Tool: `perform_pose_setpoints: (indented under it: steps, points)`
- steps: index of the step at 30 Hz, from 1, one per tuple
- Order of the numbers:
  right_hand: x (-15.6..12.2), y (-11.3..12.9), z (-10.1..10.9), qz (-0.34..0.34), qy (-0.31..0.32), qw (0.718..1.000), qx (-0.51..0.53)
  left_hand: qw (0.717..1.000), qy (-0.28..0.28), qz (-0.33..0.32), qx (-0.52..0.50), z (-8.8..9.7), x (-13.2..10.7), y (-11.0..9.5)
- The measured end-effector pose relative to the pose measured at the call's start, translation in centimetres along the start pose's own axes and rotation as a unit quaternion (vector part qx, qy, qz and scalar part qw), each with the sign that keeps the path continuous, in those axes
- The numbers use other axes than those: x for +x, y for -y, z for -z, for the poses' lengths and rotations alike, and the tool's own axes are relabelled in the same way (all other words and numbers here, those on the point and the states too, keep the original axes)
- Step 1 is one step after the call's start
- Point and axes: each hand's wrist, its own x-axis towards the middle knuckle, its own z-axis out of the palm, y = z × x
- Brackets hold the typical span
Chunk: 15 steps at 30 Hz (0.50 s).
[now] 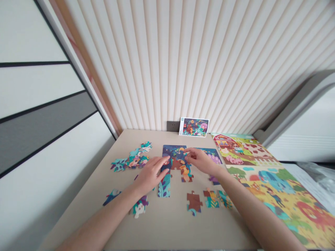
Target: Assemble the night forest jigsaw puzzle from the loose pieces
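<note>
Bare forearms [104,218] enter from seven and five o'clock; left hand [150,172] palm-down, thumb apart, aimed at two; right hand [201,161] bent, aimed at ten.

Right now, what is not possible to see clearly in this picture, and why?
In the head view:
Partly built jigsaw puzzle: the left hand covers part of it.
Right hand: too small to tell whether its fingertips grip a piece.
Purple puzzle piece: partly hidden by the right forearm.
Picture card: side lettering too small to read.
Elephant-and-lion puzzle: cut off by the right edge.
</note>
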Motion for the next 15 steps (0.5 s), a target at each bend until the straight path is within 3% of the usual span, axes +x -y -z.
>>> perform_pose_setpoints:
  steps: [3, 7, 15]
  points:
    - [0.5, -3.0, 1.4, -0.043, -0.099, 0.994, 0.030, 1.000, 0.015, -0.005, 0.005, 0.1, 0.1, -0.2]
    - [0.8, -5.3, 2.0, -0.062, -0.142, 0.988, 0.027, 1.000, 0.024, -0.006, 0.009, 0.1, 0.0, -0.2]
    - [0.6, -3.6, 0.6, -0.083, -0.115, 0.987, 0.078, 0.999, 0.039, -0.010, 0.005, 0.0, 0.0, 0.0]
